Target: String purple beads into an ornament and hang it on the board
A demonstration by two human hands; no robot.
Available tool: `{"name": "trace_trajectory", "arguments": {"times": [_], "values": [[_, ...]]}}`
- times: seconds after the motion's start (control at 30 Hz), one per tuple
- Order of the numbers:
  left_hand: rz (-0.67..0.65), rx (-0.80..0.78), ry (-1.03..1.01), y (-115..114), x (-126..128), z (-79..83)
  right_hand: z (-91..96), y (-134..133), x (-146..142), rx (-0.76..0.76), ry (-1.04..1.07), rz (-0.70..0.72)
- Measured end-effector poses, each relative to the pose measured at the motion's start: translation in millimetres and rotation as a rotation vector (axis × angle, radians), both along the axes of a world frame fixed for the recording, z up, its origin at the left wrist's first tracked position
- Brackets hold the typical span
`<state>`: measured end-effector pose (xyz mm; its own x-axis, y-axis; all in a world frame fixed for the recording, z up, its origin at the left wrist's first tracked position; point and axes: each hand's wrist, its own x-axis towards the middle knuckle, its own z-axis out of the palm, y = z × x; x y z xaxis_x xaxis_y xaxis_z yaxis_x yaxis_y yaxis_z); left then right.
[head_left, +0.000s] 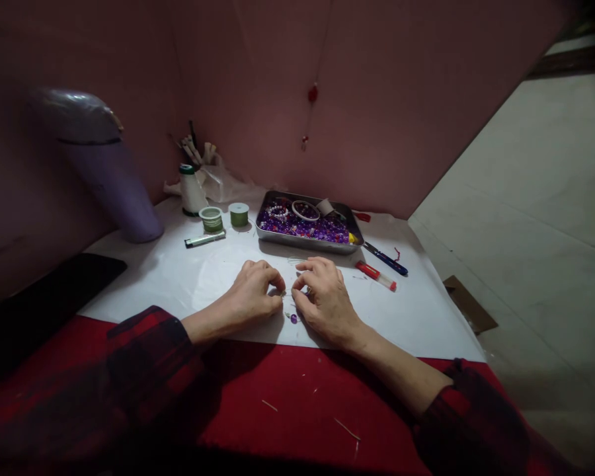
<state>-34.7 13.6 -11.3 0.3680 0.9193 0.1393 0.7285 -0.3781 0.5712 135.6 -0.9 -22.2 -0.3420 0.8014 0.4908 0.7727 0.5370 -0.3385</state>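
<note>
Over the white table cover (168, 284), my left hand (255, 291) is closed in a pinch, with a tiny pale bit at its fingertips too small to name. Facing it a short gap away, my right hand (324, 297) also pinches thumb to forefinger; what lies between these fingertips cannot be made out. Just below the gap, a purple bead (293, 318) rests on the cover. Beyond both hands stands a metal tray (307, 244) heaped with purple beads (302, 228), a beaded bracelet (278, 211) and a pale ring (306, 211).
Left of the tray are two green thread spools (238, 215), a white thread cone (192, 192), a pale green cutter-like tool (205, 239) and a tall purple bottle (112, 172). To the right lie a red-capped tube (375, 276) and a dark-blue-handled tool (387, 259). Pink walls enclose the table.
</note>
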Motion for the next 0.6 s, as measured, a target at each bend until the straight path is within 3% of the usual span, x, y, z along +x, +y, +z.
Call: {"name": "trace_trajectory", "arguments": {"times": [0.6], "values": [[0.04,0.026,0.009,-0.8,3.9,-1.0,-0.6,0.5,-0.5,0.011,0.017,0.002]]}}
